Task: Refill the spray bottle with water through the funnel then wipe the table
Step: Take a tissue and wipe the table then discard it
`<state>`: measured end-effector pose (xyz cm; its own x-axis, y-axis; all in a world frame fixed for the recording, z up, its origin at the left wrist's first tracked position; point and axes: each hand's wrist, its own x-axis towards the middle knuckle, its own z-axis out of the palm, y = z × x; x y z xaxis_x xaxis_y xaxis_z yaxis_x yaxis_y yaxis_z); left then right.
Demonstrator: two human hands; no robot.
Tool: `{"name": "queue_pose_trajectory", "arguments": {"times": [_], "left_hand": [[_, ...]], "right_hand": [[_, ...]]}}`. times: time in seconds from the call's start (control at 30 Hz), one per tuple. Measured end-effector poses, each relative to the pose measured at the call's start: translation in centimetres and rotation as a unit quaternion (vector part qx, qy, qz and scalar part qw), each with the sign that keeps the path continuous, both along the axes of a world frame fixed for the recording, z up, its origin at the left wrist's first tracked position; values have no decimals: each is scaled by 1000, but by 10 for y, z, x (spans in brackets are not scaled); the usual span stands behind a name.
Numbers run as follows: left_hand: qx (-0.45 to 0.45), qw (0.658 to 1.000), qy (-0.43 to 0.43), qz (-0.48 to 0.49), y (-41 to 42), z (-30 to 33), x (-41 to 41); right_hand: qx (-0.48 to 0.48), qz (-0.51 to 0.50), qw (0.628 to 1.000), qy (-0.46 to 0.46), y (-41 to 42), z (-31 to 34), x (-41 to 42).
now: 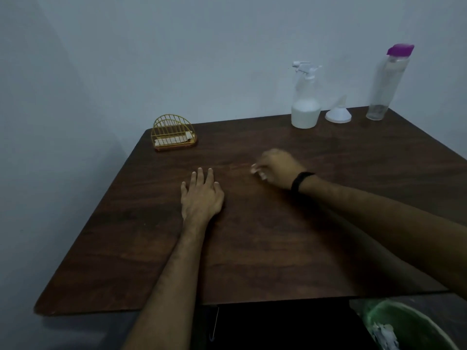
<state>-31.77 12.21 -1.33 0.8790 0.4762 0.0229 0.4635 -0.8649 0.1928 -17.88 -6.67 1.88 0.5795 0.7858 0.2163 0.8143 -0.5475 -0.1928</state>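
**Pressing a small white wad to the dark tabletop**

Curling over the wood just past the table's middle, the right hand has its fingers bent down around something small and white; only slivers of it show between the fingertips, and motion blur hides whether it is tissue or cloth. A black band circles that wrist. At about eight o'clock from it, a little apart, the left hand lies flat on the table, fingers straight and slightly spread, holding nothing.

From the right hand, the spray bottle stands upright at roughly one o'clock, well apart, near the far edge; its white trigger head is on, and the lower part looks white while the upper part is clear. Just beside it, toward three o'clock of the bottle, a white funnel sits mouth-down with its spout pointing up. Farther along the same line stands a tall clear bottle with a purple cap, near the far right corner.

At ten o'clock from the hands, by the far left corner, a yellow wire holder carries a few white pieces low in its base. Below the near edge, at five o'clock, a green bin shows white scraps inside.
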Motion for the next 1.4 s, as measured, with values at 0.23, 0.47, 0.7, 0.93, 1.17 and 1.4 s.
{"name": "queue_pose_trajectory", "arguments": {"times": [0.23,0.47,0.7,0.93,1.17,1.4], "left_hand": [[-9,1000,19,11,-6,2,2],[-3,999,42,2,-8,7,-2],[1,999,43,1,-15,5,-11],[1,999,39,14,-22,3,-6],[1,999,37,12,-20,1,-7],[7,999,34,19,-22,1,-3]], "right_hand": [[49,-98,993,44,-81,3,-25],[70,16,996,61,-88,-9,-76],[78,-201,976,22,-165,-4,-14],[104,-21,994,26,-140,-18,-77],[77,-226,971,18,-168,-3,23],[105,20,993,58,-77,-18,-84]]}}
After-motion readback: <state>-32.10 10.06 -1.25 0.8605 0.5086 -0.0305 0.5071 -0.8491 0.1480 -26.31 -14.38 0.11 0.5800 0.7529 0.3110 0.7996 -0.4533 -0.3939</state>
